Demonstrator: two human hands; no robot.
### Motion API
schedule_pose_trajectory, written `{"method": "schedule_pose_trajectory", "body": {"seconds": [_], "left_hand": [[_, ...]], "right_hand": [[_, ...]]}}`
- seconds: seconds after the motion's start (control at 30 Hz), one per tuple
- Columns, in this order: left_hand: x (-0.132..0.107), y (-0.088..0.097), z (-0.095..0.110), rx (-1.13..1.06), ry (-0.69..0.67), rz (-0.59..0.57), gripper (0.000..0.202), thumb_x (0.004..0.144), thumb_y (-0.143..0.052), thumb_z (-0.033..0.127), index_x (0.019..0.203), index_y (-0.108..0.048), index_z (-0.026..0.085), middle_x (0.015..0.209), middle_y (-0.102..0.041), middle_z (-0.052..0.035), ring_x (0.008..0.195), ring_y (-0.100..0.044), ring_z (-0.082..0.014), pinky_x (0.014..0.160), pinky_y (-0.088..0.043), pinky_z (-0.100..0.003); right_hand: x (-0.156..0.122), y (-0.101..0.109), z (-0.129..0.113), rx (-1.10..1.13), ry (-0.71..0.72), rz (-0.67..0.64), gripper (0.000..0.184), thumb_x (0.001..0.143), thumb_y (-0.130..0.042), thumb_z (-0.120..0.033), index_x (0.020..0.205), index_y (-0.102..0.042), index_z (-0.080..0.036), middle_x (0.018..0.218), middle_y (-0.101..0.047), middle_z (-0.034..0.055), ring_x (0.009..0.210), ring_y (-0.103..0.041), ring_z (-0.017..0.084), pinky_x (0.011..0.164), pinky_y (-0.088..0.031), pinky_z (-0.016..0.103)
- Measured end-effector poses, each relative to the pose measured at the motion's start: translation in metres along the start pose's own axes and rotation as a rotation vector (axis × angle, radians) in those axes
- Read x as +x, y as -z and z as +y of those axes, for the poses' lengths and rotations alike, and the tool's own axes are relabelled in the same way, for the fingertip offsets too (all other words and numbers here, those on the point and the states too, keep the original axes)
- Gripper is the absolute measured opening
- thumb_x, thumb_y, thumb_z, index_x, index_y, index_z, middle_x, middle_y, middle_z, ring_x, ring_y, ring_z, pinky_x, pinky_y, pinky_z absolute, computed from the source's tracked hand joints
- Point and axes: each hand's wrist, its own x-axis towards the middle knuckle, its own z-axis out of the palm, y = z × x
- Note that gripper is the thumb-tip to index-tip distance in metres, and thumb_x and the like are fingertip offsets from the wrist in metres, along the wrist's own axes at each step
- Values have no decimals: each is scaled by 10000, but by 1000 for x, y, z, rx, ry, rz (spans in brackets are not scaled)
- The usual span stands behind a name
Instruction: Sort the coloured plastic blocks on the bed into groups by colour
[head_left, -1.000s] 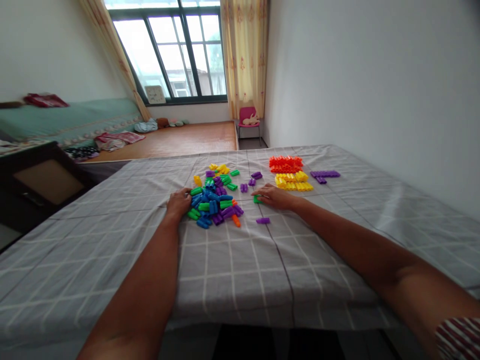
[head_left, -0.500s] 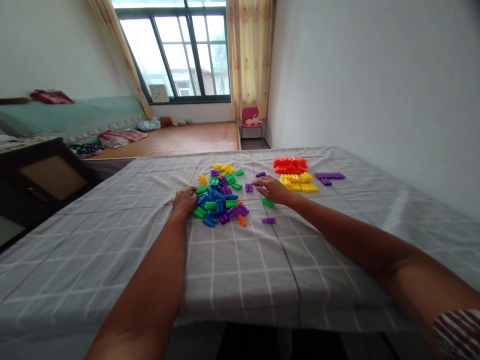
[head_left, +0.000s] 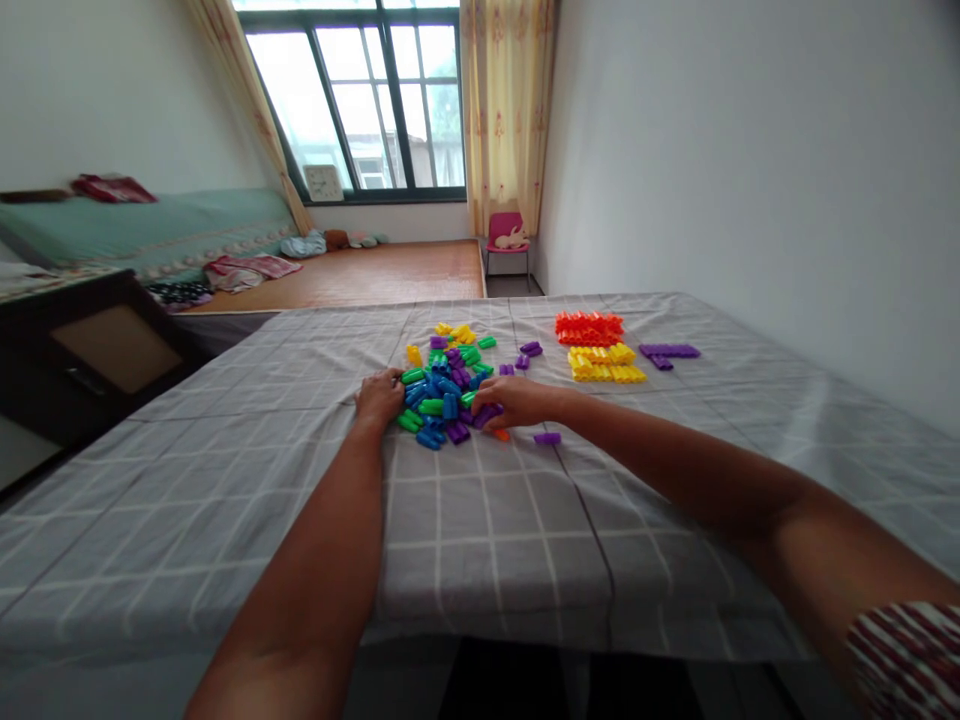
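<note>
A mixed pile of plastic building blocks in blue, green, purple and yellow lies on the cloth, with a blue block point(head_left: 450, 405) near its front. My left hand point(head_left: 380, 396) rests against the pile's left edge, fingers loosely bent and partly hidden, with no block visibly gripped. At the pile's right side, my right hand point(head_left: 514, 400) has its fingers closed on a purple block point(head_left: 487, 415). Just below those fingers an orange block point(head_left: 501, 435) peeks out. Beyond the right hand lie a few loose purple blocks point(head_left: 530, 349). One more purple block point(head_left: 547, 438) lies nearer me.
Red-orange blocks point(head_left: 589, 328) stand joined in rows at the right, behind joined yellow blocks point(head_left: 607, 363). Farther right are joined purple blocks point(head_left: 670, 351). A grey checked cloth point(head_left: 480, 540) covers the table. A wall point(head_left: 750, 180) rises on the right; a bed point(head_left: 390, 270) is beyond.
My right hand has moved left and nearer me, from the loose purple blocks to the pile. Another purple block shows where it was. My left hand stays by the pile.
</note>
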Motion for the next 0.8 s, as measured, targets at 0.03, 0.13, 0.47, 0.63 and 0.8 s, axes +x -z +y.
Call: {"method": "schedule_pose_trajectory", "body": {"seconds": [0.03,0.13,0.47,0.63,0.8], "left_hand": [[0,0,0,-2,-3,1,396,848,-450,252,1161,-693,248,1206,-684,-77,1136,-586,-275,938,-473,-389],[2,-1,-2,-10,-14,0,394,847,-458,255,1163,-693,252,1195,-690,-71,1126,-590,-272,935,-476,-381],[7,-1,-7,21,-26,-13,413,844,-437,254,1173,-686,263,1189,-692,-71,1132,-599,-271,936,-479,-376],[9,-2,-9,37,-26,-14,423,847,-429,273,1187,-679,248,1206,-683,-87,1127,-602,-275,931,-481,-375],[8,0,-8,33,-22,-30,430,855,-419,268,1203,-671,256,1218,-682,-80,1130,-602,-274,915,-485,-370]], "right_hand": [[-3,2,2,16,-38,34,266,733,-765,-393,928,-736,-214,834,-693,29,750,-630,152,688,-468,250],[-17,20,21,86,-191,230,297,757,-734,-430,935,-713,-194,785,-687,20,698,-618,138,646,-473,241],[-193,89,164,336,-915,1310,227,704,-733,-311,792,-577,-172,744,-636,44,647,-582,133,668,-527,321],[-269,95,177,380,-1104,1182,193,705,-710,-257,626,-541,-211,604,-585,59,586,-567,170,610,-519,383],[-287,95,183,226,-1199,904,219,597,-782,-249,513,-589,-188,510,-526,24,554,-520,161,550,-447,357]]}}
